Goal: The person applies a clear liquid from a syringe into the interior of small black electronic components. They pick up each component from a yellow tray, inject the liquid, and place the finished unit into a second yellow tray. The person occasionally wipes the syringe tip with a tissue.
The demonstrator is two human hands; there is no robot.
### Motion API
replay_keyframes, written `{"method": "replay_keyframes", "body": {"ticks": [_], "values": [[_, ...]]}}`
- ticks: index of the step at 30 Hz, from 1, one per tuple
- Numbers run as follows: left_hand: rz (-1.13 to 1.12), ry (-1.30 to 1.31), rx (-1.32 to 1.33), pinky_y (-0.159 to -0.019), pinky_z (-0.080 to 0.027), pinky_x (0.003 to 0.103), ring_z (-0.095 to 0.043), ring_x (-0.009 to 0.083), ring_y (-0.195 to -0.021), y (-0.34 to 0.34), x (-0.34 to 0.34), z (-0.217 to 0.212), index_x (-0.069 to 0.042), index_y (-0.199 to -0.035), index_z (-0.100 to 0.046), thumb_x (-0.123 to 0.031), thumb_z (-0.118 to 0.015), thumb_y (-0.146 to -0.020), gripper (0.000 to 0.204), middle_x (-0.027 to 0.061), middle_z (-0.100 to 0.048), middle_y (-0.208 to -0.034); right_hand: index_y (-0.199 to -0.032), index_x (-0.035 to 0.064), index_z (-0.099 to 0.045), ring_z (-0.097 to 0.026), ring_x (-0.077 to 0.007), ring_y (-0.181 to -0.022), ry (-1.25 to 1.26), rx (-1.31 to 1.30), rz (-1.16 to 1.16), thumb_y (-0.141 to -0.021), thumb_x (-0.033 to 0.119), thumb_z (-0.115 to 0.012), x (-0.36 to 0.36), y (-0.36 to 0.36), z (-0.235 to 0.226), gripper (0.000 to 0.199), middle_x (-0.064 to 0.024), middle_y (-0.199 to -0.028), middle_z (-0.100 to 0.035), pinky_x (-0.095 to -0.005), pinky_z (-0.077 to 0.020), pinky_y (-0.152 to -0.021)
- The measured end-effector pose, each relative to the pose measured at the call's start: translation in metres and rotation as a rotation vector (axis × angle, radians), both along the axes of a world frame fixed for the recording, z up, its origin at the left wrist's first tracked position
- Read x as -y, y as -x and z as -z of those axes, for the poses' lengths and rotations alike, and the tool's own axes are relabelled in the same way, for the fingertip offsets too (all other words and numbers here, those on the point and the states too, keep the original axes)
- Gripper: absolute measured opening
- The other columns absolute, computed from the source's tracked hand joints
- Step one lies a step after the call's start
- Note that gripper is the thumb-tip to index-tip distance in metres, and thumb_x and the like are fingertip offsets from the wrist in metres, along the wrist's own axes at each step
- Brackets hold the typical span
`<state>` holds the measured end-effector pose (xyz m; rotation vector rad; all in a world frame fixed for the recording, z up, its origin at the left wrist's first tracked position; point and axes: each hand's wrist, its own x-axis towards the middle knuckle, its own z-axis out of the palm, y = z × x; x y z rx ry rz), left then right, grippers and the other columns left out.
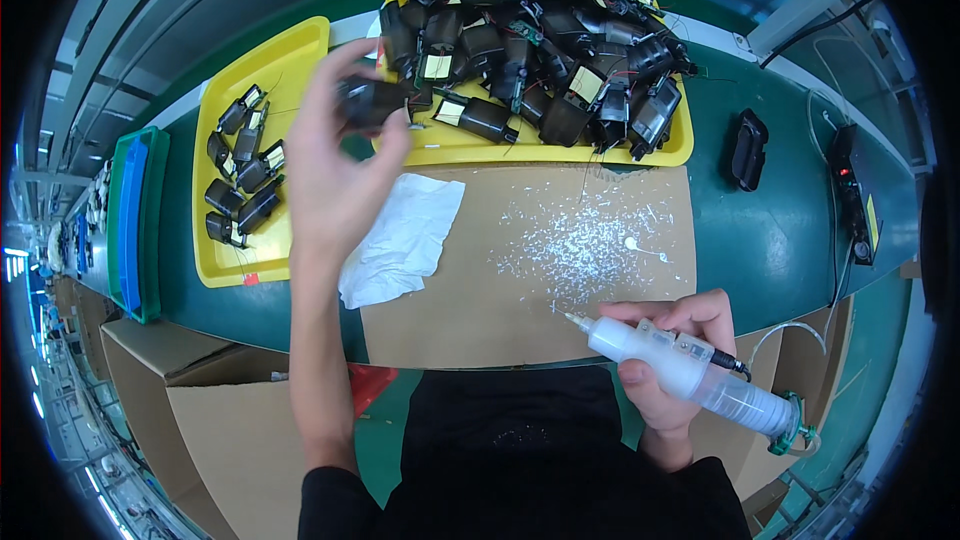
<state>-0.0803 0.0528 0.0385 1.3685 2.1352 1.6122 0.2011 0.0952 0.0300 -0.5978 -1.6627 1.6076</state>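
Left grip [345, 165] around one black part [368, 103], right grip [660, 402] around one syringe [688, 370]; two yellow trays [285, 70].

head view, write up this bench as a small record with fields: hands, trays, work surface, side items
Left hand: holds a dark rounded plastic part, blurred
Right hand: grips a translucent white syringe-shaped dispenser, tip toward the upper left
Left yellow plastic tray: a few dark parts, some with pale labels
Right yellow plastic tray: a heap of similar dark parts, wires showing
Work surface: flat brown cardboard sheet with scattered white specks, on a green tabletop
Side items: crumpled white sheet, small black oblong case
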Motion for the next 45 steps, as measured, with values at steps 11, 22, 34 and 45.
{"method": "replay_keyframes", "body": {"ticks": [11, 22, 34, 45], "values": [[0.46, -0.124, 1.06, -0.068, -0.049, 0.032, -0.057, 0.024, -0.093, -0.064, 0.039, 0.021, 0.005, -0.13, -0.027, -0.027, -0.054, -0.086, 0.061, 0.0182, -0.05, -0.109, -0.089, 0.0038, -0.035, -0.064, -0.0228, -0.074, -0.047, 0.065, 0.223, -0.068, 0.043, -0.076, 0.002, 0.023, -0.023, 0.061, -0.0207, -0.081, -0.062, -0.0249, -0.0503, -0.065], [0.849, -0.168, 1.291, -0.075, -0.042, 0.032, -0.053, 0.0222, -0.088, -0.091, 0.035, 0.041, 0.008, -0.119, -0.036, -0.045, -0.055, -0.082, 0.068, 0.0204, -0.051, -0.097, -0.087, -0.0017, -0.032, -0.065, -0.0206, -0.085, -0.222, 0.018, 0.1, -0.07, 0.012, -0.074, 0.002, 0.023, -0.034, 0.047, -0.0176, -0.084, -0.062, -0.0222, -0.0526, -0.07], [0.797, -0.127, 1.274, -0.07, -0.043, 0.03, -0.056, 0.0208, -0.079, -0.09, 0.038, 0.037, 0.012, -0.109, -0.047, -0.042, -0.063, -0.075, 0.065, 0.0194, -0.055, -0.094, -0.088, -0.0018, -0.03, -0.066, -0.0231, -0.082, -0.291, 0.183, -0.093, -0.071, 0.01, -0.072, -0.002, 0.02, -0.045, 0.046, -0.019, -0.088, -0.062, -0.0233, -0.0531, -0.073], [0.869, -0.12, 1.23, -0.084, -0.043, 0.035, -0.056, 0.0255, -0.094, -0.084, 0.041, 0.041, 0.013, -0.111, -0.047, -0.035, -0.064, -0.077, 0.061, 0.0216, -0.055, -0.106, -0.089, -0.0012, -0.028, -0.064, -0.0291, -0.086, -0.258, 0.106, -0.131, -0.073, 0.006, -0.07, 0.0, 0.024, -0.039, 0.046, -0.0221, -0.089, -0.062, -0.0304, -0.0536, -0.076]]}}
